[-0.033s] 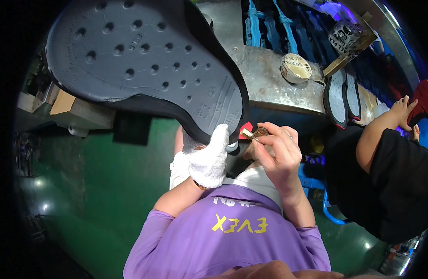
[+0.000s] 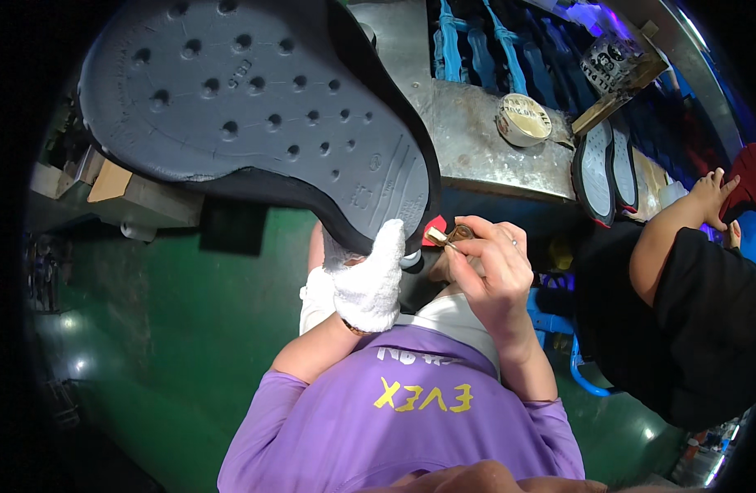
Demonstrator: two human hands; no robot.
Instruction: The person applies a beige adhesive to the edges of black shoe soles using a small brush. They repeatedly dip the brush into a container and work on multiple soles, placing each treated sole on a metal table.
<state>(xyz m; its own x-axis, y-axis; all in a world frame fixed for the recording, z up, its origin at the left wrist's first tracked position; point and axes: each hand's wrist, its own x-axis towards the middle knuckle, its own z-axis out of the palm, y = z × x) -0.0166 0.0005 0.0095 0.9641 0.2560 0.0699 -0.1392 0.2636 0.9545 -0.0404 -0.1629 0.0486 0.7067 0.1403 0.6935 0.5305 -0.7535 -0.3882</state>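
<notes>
A large shoe sole (image 2: 254, 123), grey with dimples underneath and a black rim, is held up close in the upper left. Its narrower end is gripped by my left hand (image 2: 365, 287), in a white knit glove, the thumb lying on the grey underside and the other fingers hidden behind. Beside that end, my bare right hand (image 2: 501, 271) pinches a small brownish tool with a pale, blunt tip (image 2: 437, 236). That tip is at a red piece (image 2: 432, 223) at the sole's edge; I cannot tell whether they touch.
A metal bench (image 2: 493, 168) runs ahead, bearing a round tub (image 2: 523, 121) and two grey soles with red edges (image 2: 596, 177). Close on the right, a person in black (image 2: 682, 329) holds a red item (image 2: 752, 185). A grey box (image 2: 147, 201) stands at left.
</notes>
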